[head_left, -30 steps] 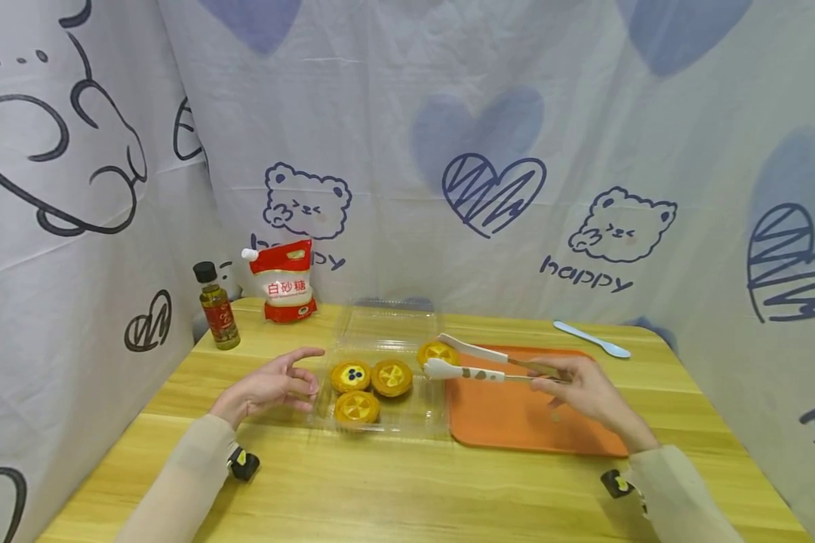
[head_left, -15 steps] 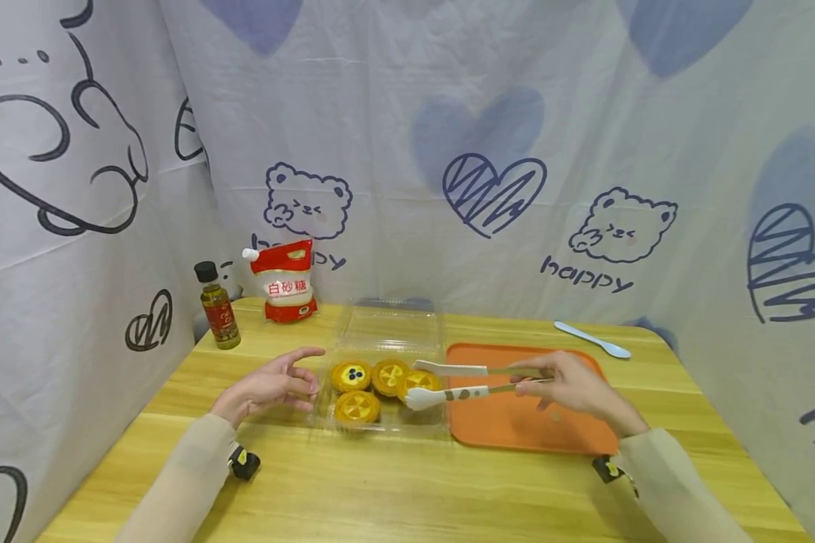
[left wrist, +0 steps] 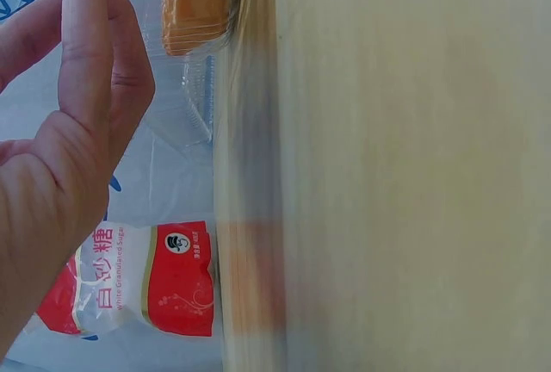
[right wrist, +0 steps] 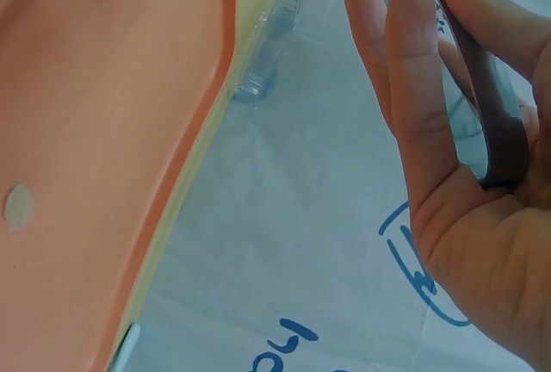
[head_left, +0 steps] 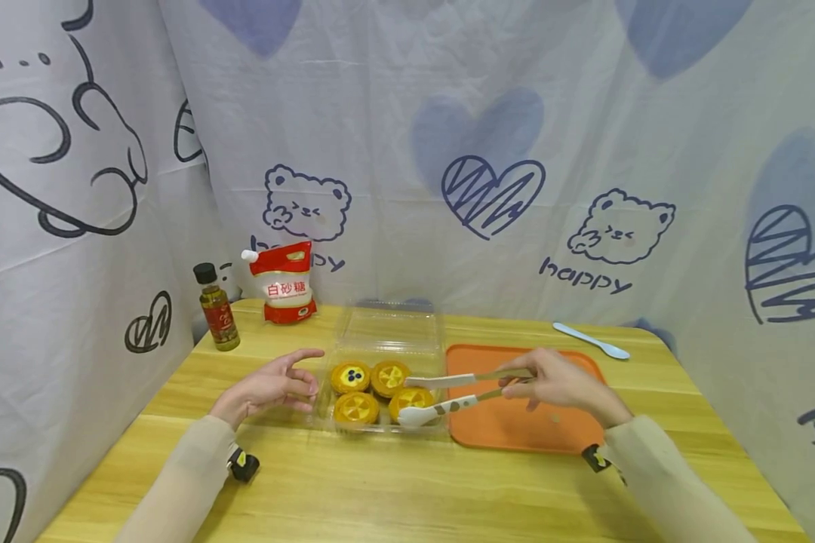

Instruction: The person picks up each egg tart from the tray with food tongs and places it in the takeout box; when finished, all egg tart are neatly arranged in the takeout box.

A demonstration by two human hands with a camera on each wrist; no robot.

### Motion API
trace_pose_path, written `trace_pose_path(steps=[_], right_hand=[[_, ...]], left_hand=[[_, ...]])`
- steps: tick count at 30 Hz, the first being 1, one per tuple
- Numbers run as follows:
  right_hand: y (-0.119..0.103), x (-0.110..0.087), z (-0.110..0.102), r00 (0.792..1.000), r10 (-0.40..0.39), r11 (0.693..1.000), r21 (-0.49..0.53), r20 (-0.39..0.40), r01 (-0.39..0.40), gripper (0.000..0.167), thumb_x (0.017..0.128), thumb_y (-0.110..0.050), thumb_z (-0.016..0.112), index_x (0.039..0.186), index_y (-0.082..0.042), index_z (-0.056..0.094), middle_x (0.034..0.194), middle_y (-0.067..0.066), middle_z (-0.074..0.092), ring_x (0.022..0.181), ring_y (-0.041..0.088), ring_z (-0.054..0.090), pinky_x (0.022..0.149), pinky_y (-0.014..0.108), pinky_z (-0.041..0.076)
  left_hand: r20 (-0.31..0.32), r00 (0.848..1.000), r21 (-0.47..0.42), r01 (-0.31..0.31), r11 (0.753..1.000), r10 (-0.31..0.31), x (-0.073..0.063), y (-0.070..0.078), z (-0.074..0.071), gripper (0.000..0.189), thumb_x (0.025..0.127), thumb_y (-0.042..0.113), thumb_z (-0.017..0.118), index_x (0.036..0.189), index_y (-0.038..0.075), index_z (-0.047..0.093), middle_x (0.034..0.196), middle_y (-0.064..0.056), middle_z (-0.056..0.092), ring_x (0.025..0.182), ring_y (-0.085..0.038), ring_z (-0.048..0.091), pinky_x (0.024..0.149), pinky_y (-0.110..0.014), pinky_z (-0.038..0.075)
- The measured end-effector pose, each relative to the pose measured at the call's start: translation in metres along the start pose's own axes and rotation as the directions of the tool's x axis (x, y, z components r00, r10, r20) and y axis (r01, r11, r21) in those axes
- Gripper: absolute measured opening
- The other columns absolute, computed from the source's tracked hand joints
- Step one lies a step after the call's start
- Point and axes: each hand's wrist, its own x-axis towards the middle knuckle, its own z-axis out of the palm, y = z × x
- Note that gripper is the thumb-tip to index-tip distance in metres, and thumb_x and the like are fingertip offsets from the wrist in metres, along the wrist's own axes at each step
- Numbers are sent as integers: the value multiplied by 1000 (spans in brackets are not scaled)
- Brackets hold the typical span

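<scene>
My right hand [head_left: 560, 388] holds kitchen tongs [head_left: 448, 408] with white heads, one brown-spotted, and metal arms. The right wrist view shows their bent metal end [right wrist: 504, 148] between thumb and fingers. The tong tips are on either side of an egg tart [head_left: 414, 397] at the front right of a clear plastic box [head_left: 390, 329] with its lid up. Beside it in the box sit a blueberry-topped tart [head_left: 350, 376] and two with yellow wedge-shaped tops, one at the back [head_left: 390, 377], one at the front [head_left: 356, 408]. My left hand [head_left: 275, 383], fingers loosely bent, is right at the box's left wall.
An orange tray [head_left: 496, 430] lies right of the box, under my right hand. A light blue spoon [head_left: 591, 339] rests at the back right. At the back left stand a red-and-white bag of white sugar [head_left: 287, 286] and a dark-capped oil bottle [head_left: 217, 309]. Printed curtains enclose the table.
The tongs have carried the tart from the box's right edge leftward and toward me, into the front right of the box. Their arms now spread slightly around it. My left hand has stayed put.
</scene>
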Motion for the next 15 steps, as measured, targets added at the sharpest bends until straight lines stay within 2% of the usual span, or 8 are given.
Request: trace_pose_path(steps=[6, 15], right_hand=[[-2, 3, 3, 1000, 22, 1000, 9, -7, -22, 40, 90, -22, 71, 126, -8, 66, 110, 15, 71, 75, 21, 69, 57, 34, 60], [-1, -2, 0, 999, 34, 999, 36, -9, -34, 47, 90, -25, 71, 130, -3, 62, 115, 18, 70, 82, 17, 70, 60, 41, 61]], left_hand=[[5, 1000, -8, -1, 1000, 1, 1, -1, 1, 82, 91, -3, 59, 156, 9, 11, 99, -13, 61, 86, -20, 63, 80, -37, 61], [0, 1000, -7, 4, 1000, -4, 1, 0, 1, 82, 91, -3, 59, 156, 9, 10, 95, -7, 61, 85, -19, 63, 79, -37, 61]])
